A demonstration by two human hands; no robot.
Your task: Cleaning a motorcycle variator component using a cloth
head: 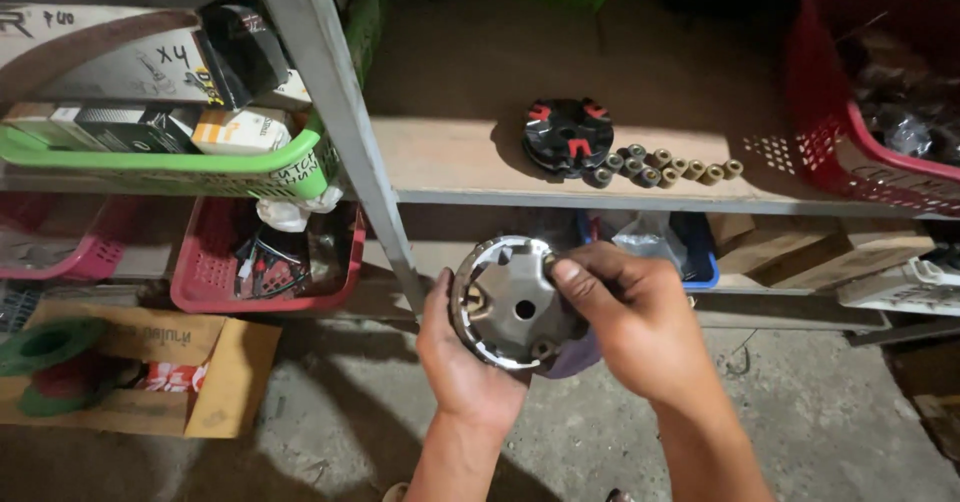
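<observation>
On the shelf (pixel 450 157) in front of me I see a black disc with red clips (pixel 567 134) and, just beside it, a row of small rollers (pixel 665 165). A red basket (pixel 860 132) sits to my right, a green tray (pixel 170 167) of boxes to my left, a cardboard box (pixel 215 377) on the floor.

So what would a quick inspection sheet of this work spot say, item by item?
Surface: wooden shelf on a metal rack; concrete floor below.
Job's things: round metal disc held in both hands.
Clutter: black-and-red round part and a row of small rollers on the shelf.
Grips: left hand cups the disc; right hand pinches its rim.
Cables: thin wires in the red tray.
Surroundings: green basket of boxes, red basket, cardboard box.
</observation>
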